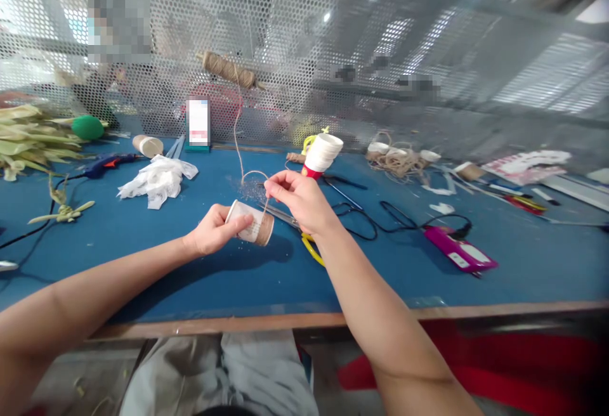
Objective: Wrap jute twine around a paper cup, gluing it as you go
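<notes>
My left hand (215, 231) is closed around a small paper cup (251, 223) lying on its side above the blue table, its lower part wrapped in brown twine. My right hand (297, 198) pinches a strand of jute twine (238, 143) just above the cup. The strand rises to a twine spool (227, 70) mounted on the perforated metal screen. A stack of white paper cups (321, 153) stands right behind my right hand. Scissors with yellow handles (304, 238) lie under my right wrist.
White lace (157, 179), a blue glue gun (107, 163), another cup (148, 146), a green ball (87, 127) and dried leaves (28, 137) lie at left. A magenta device (459, 248) with black cable, twine-wrapped cups (399, 157) and paper scraps sit at right. The perforated screen (380, 54) closes the back.
</notes>
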Demonstrator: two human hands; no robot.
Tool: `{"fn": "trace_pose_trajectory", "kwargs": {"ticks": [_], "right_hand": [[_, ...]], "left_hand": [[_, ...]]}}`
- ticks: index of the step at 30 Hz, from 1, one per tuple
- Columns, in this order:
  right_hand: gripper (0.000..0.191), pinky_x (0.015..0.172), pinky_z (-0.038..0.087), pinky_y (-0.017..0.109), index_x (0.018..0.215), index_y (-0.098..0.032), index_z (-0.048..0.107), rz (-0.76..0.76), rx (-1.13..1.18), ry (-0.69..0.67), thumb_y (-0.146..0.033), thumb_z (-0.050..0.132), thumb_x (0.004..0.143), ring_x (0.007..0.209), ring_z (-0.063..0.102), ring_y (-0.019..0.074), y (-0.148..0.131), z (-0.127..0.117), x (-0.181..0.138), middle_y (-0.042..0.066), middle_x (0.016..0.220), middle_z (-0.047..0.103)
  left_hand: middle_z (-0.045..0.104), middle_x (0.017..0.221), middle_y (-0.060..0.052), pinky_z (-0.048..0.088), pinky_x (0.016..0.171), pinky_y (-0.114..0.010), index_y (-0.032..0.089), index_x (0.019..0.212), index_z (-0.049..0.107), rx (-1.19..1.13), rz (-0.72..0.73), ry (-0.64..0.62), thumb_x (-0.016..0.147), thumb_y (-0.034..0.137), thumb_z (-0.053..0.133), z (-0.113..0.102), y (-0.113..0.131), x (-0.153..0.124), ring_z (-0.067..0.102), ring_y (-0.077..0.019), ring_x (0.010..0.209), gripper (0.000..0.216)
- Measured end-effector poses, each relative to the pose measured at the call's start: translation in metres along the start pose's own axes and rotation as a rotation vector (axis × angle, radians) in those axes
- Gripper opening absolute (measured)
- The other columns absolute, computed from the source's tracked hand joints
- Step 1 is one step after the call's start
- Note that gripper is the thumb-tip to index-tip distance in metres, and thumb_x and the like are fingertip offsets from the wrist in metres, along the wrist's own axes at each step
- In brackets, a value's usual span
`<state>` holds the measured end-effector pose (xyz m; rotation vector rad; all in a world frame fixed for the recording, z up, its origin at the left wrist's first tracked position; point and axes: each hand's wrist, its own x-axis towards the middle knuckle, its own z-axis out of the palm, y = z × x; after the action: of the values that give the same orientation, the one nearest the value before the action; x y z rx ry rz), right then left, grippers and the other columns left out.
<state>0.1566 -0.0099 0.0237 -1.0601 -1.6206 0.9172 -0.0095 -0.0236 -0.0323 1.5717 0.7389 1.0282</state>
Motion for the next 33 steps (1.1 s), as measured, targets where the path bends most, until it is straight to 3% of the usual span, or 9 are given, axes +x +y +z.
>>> {"fn": "trace_pose_trajectory", "kwargs": {"ticks": [16, 22, 33], "right_hand": [[0.016, 0.061, 0.038, 0.027, 0.066, -0.015, 0.053, 0.086, -0.020, -0.006, -0.030, 0.060, 0.068, 0.056, 0.047, 0.0085, 0.005, 0.002, -0.002, -0.003, 0.059, 0.053], [0.018, 0.061, 0.038, 0.026, 0.067, -0.015, 0.053, 0.103, -0.038, -0.033, -0.033, 0.060, 0.068, 0.057, 0.048, 0.0090, 0.008, 0.003, -0.004, -0.002, 0.061, 0.055], [0.021, 0.059, 0.037, 0.025, 0.068, -0.015, 0.054, 0.110, -0.066, -0.090, -0.036, 0.058, 0.069, 0.057, 0.047, 0.0092, 0.014, 0.004, -0.005, -0.002, 0.062, 0.055]], "left_hand": [[0.044, 0.048, 0.002, 0.032, 0.045, -0.020, 0.010, 0.053, 0.051, 0.055, 0.054, -0.023, 0.073, 0.043, 0.051, -0.001, 0.002, -0.003, 0.036, -0.0065, 0.046, 0.039], [0.034, 0.046, 0.003, 0.027, 0.042, -0.019, 0.013, 0.047, 0.042, 0.181, 0.177, -0.024, 0.076, 0.039, 0.047, 0.000, 0.007, -0.004, 0.027, -0.0055, 0.045, 0.040], [0.031, 0.047, 0.004, 0.026, 0.041, -0.019, 0.014, 0.046, 0.038, 0.290, 0.341, -0.014, 0.080, 0.031, 0.044, 0.000, 0.011, -0.006, 0.024, -0.0054, 0.045, 0.038]]}}
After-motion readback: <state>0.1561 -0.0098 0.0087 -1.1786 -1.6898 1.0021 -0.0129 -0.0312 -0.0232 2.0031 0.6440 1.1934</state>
